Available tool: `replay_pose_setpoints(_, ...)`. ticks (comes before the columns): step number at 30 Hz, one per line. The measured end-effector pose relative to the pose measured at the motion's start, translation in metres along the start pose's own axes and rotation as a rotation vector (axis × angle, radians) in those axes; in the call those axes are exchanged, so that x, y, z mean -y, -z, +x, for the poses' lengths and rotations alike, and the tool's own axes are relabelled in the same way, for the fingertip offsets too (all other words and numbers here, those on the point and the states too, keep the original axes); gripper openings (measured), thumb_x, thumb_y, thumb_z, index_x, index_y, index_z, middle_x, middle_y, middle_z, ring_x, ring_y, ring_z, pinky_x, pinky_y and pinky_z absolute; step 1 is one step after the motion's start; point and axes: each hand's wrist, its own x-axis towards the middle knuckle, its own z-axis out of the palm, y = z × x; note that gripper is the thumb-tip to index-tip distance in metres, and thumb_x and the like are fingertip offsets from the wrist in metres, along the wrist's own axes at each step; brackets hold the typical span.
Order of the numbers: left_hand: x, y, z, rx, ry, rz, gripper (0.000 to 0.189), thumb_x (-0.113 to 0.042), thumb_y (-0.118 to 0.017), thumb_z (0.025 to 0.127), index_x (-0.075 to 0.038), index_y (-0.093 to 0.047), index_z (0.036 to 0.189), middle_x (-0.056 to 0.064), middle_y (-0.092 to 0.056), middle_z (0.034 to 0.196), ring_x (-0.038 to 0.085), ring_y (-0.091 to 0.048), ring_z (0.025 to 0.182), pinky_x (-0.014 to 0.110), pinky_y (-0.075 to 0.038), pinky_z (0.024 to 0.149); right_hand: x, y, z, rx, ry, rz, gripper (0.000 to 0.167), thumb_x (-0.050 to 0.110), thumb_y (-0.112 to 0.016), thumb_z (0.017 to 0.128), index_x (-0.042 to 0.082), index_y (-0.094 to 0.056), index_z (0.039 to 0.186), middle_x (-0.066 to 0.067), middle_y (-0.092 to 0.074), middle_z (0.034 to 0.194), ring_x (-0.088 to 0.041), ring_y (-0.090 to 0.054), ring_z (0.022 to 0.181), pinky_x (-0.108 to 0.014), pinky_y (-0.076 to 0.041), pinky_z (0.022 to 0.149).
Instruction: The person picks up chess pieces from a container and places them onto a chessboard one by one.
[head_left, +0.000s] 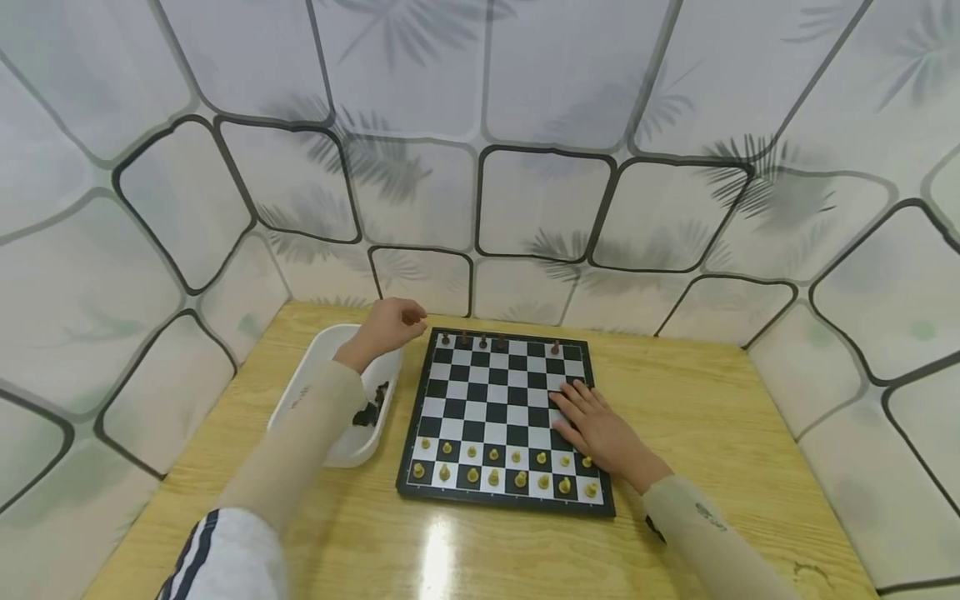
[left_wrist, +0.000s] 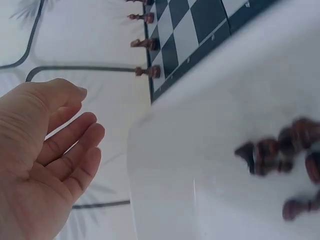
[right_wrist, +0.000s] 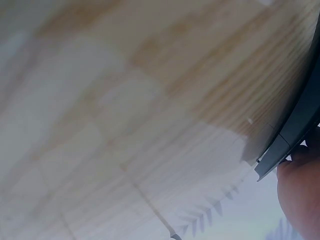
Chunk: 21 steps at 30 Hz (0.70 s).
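My left hand (head_left: pixel 390 323) hovers over the far end of the white tray (head_left: pixel 306 367), beside the chessboard's far left corner. In the left wrist view its fingers (left_wrist: pixel 75 170) are loosely bent, and no piece shows between them. Dark red chess pieces (left_wrist: pixel 305 135) lie in the tray. Along the chessboard's (head_left: pixel 497 412) far row stand several dark red pieces, among them a corner rook (left_wrist: pixel 149 71) and a knight (left_wrist: pixel 145 44). My right hand (head_left: pixel 603 433) rests with extended fingers on the board's right side. Gold pieces (head_left: pixel 493 477) fill the two near rows.
The board and tray stand on a yellow wooden table (head_left: pixel 697 408). A patterned wall (head_left: pixel 540 208) rises right behind the table and on both sides. Light glares on the tabletop near the front.
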Motion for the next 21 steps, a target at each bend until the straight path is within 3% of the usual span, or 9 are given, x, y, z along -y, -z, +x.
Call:
replay_pose_setpoints(9, 0.017, 0.02, -0.026, 0.041, 0.02, -0.021, 0.025, -0.016, -0.07, 0.099, 0.004, -0.075, 0.115, 0.021, -0.077, 0.11, 0.036, -0.073, 0.102, 0.051, -0.059, 0.092, 0.001, 0.001, 0.001, 0.012, -0.01, 0.002, 0.059, 0.041, -0.051, 0.111, 0.007, -0.046, 0.159, -0.023, -0.039, 0.166, -0.046, -0.03, 0.157, -0.062, -0.027, 0.126)
replay_pose_setpoints(16, 0.037, 0.026, -0.043, 0.02, 0.056, -0.007, 0.022, -0.018, -0.071, 0.099, 0.0, -0.077, 0.11, 0.017, -0.079, 0.106, 0.033, -0.073, 0.099, 0.05, -0.059, 0.089, 0.002, 0.002, 0.001, 0.018, -0.014, -0.001, 0.06, 0.042, -0.051, 0.111, 0.007, -0.046, 0.159, -0.022, -0.039, 0.166, -0.045, -0.03, 0.158, -0.061, -0.027, 0.127)
replay_pose_setpoints(21, 0.046, 0.026, -0.052, 0.044, 0.106, -0.014, 0.022, -0.02, -0.073, 0.099, -0.002, -0.078, 0.112, 0.016, -0.08, 0.107, 0.031, -0.074, 0.098, 0.046, -0.059, 0.087, 0.002, 0.001, 0.001, 0.018, -0.013, 0.0, 0.06, 0.041, -0.051, 0.111, 0.007, -0.046, 0.159, -0.023, -0.039, 0.166, -0.045, -0.03, 0.157, -0.062, -0.027, 0.126)
